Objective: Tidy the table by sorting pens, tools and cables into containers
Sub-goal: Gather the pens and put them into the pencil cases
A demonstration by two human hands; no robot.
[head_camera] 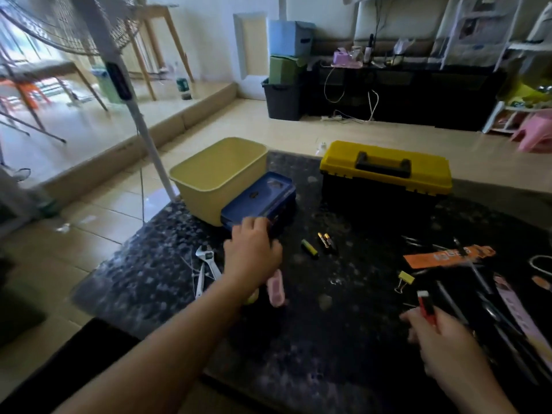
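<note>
1. The step in hand looks like sorting a pen. The right hand (pixel 442 339) holds a red marker (pixel 425 306) above the near right part of the desk (pixel 343 339), while the left hand (pixel 254 249) is at the blue case (pixel 258 201), probably to open it.
2. The right fingers (pixel 410 318) are curled and pinch the marker's lower end. Its white-banded tip sticks up and away, clear of the hand.
3. The left fingers (pixel 254 227) are bent over the near end of the blue case and touch it. The thumb is hidden, so I cannot tell how firm the grip is.
4. The case lies shut against the yellow tub (pixel 221 174), with the toolbox (pixel 385 174) well apart to the right, also closed.
5. The next move calls for lifting the case lid with the left hand. The right hand would then carry the marker across, over the batteries (pixel 327 243), and drop it inside.
6. Still loose on the desk are a wrench (pixel 206 264) just left of the left wrist, a pink item (pixel 275 288) beside it, a binder clip (pixel 404 279), and a row of pens (pixel 478 294) near the right hand.
</note>
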